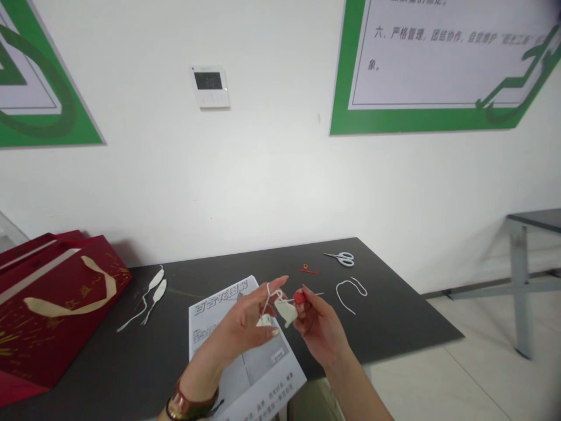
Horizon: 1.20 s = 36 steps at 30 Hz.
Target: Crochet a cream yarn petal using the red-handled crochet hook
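Observation:
My left hand (243, 324) has white yarn (268, 295) looped over its raised index finger, its thumb stretched out below. Other fingers curl behind, close to a second bit of white (265, 320). In my right hand (322, 330) a crochet hook is gripped by its red handle (300, 297), the thin shaft pointing left to the yarn. A small cream crocheted piece (286, 311) hangs at the hook, against my right fingertips. Beneath both hands lies a printed sheet (205, 321) with a large title.
Two white crocheted petals (158, 290) with yarn tails lie left on the dark table (394, 316). Scissors (344, 258), a small orange-red item (308, 269) and a loose white yarn piece (350, 283) lie right. Red gift bags (83, 310) stand at the left; a wall (272, 175) rises behind.

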### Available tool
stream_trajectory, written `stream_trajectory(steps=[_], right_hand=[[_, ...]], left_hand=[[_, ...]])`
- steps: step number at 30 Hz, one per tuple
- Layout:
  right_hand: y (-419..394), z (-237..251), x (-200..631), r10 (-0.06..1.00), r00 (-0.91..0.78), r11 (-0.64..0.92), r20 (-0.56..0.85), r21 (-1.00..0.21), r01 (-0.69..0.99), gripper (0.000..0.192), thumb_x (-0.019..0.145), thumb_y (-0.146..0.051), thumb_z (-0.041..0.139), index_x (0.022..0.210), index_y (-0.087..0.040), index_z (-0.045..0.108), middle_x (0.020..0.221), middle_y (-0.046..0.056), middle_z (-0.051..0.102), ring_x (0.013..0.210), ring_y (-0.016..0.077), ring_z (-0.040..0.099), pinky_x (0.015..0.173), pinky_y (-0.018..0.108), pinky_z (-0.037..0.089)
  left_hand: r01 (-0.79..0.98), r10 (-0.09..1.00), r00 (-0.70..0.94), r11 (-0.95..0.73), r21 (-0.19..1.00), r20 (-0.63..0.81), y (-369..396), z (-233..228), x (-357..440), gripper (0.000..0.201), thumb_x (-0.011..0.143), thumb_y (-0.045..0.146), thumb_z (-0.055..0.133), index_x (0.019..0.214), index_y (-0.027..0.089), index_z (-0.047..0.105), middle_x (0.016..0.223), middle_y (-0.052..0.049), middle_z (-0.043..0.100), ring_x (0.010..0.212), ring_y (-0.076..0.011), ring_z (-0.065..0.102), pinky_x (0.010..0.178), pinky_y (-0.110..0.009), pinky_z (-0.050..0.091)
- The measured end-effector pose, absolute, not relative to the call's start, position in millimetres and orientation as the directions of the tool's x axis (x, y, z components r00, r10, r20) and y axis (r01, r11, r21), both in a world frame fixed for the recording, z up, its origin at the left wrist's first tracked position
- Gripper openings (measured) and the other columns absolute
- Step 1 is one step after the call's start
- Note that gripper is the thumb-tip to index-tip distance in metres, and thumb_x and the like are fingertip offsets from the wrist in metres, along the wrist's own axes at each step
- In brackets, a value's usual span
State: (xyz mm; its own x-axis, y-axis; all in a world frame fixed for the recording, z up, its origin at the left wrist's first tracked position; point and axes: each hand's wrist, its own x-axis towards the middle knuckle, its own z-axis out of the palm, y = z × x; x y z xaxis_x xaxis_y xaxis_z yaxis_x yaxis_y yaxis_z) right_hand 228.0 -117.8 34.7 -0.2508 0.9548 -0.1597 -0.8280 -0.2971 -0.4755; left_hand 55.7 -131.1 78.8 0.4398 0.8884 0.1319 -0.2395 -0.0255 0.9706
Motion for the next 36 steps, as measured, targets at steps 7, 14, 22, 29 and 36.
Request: stream_trajectory(steps=[7, 14, 22, 29, 36], right_hand=[[-125.5, 38.0, 224.4, 0.986, -0.096, -0.158, -0.137, -0.577, -0.801, 0.019, 0.071, -0.029, 0.076, 0.079, -0.013, 0.07, 0.065, 0.0, 0.069, 0.049, 0.006, 0.054, 0.04, 0.014, 0.042], [-130.1, 35.3, 215.1, 0.976, -0.088, -0.178, -0.2, -0.495, -0.85, 0.018, 0.069, -0.027, 0.078, 0.079, -0.014, 0.071, 0.068, 0.001, 0.071, 0.052, 0.0054, 0.057, 0.044, 0.013, 0.045], [-133.9, 37.5, 210.7, 0.982, -0.058, -0.146, -0.18, -0.528, -0.837, 0.018, 0.072, -0.028, 0.077, 0.08, -0.014, 0.069, 0.072, 0.002, 0.072, 0.055, 0.0072, 0.059, 0.044, 0.014, 0.044], [-136.7, 30.1, 207.8, 0.989, -0.055, -0.115, -0.135, -0.489, -0.864, 0.017, 0.073, -0.031, 0.075, 0.082, -0.018, 0.069, 0.076, 0.001, 0.071, 0.062, 0.01, 0.061, 0.055, 0.021, 0.052], [-142.6, 25.4, 196.5, 0.993, 0.114, 0.075, -0.016, -0.667, -0.741, 0.021, 0.071, -0.034, 0.076, 0.088, -0.022, 0.071, 0.09, 0.003, 0.073, 0.089, 0.0166, 0.065, 0.077, 0.028, 0.053]], left_hand=[[-0.188, 0.987, 0.15, -0.033, 0.982, 0.062, -133.0, 84.0, 73.3, 0.07, 0.071, 0.026, 0.074, 0.136, 0.028, 0.046, 0.073, 0.004, 0.054, 0.065, -0.0094, 0.048, 0.062, -0.021, 0.039], [-0.357, 0.998, 0.062, 0.011, 0.934, 0.012, -131.5, 61.9, 74.6, 0.067, 0.065, 0.019, 0.078, 0.128, 0.027, 0.056, 0.072, 0.003, 0.061, 0.062, -0.0086, 0.053, 0.06, -0.021, 0.04], [-0.445, 0.999, 0.034, 0.016, 0.895, 0.0, -135.4, 63.6, 72.7, 0.07, 0.06, 0.01, 0.08, 0.124, 0.027, 0.059, 0.065, 0.006, 0.054, 0.057, -0.0062, 0.051, 0.058, -0.02, 0.041], [-0.39, 0.992, 0.129, 0.052, 0.919, -0.002, -138.2, 68.9, 74.1, 0.068, 0.068, 0.016, 0.077, 0.13, 0.028, 0.053, 0.072, 0.003, 0.059, 0.062, -0.0084, 0.052, 0.062, -0.022, 0.042], [-0.404, 0.996, -0.087, -0.04, 0.914, 0.005, -137.6, 58.5, 89.2, 0.063, 0.069, 0.02, 0.076, 0.128, 0.025, 0.056, 0.067, 0.005, 0.055, 0.062, -0.0071, 0.049, 0.065, -0.02, 0.04]])
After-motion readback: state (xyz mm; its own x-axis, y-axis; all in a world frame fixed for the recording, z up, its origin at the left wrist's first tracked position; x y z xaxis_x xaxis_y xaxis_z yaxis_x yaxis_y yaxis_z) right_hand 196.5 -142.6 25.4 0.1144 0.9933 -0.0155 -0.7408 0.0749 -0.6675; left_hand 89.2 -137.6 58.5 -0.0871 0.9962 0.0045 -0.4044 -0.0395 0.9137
